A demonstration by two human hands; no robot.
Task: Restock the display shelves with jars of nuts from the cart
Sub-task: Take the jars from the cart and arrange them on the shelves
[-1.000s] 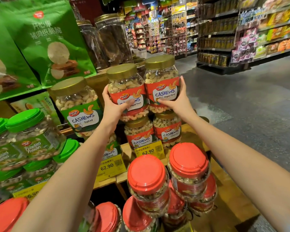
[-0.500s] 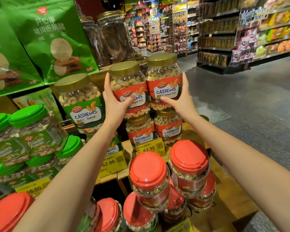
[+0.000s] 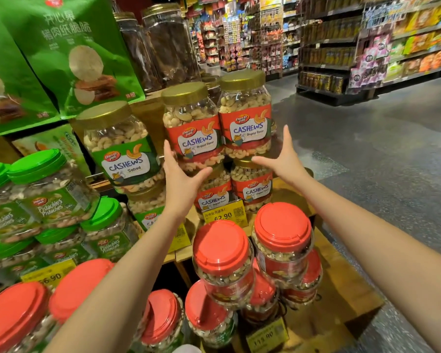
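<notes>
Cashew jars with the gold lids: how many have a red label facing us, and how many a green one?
Red-label cashew jars: 4
Green-label cashew jars: 2
Total: 6 with labels showing

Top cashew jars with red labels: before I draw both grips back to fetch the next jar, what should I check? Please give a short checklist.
1. Left top jar seated squarely on lower left jar: cannot tell, the left grip hides the join.
2. Right top jar resting on lower right jar: ok.
3. Both top jars turned label forward: ok.
4. Left grip open, fingers straight: ok.
5. Right grip open, beside its jar: ok.
6. Price tag readable below the stack: ok.
</notes>
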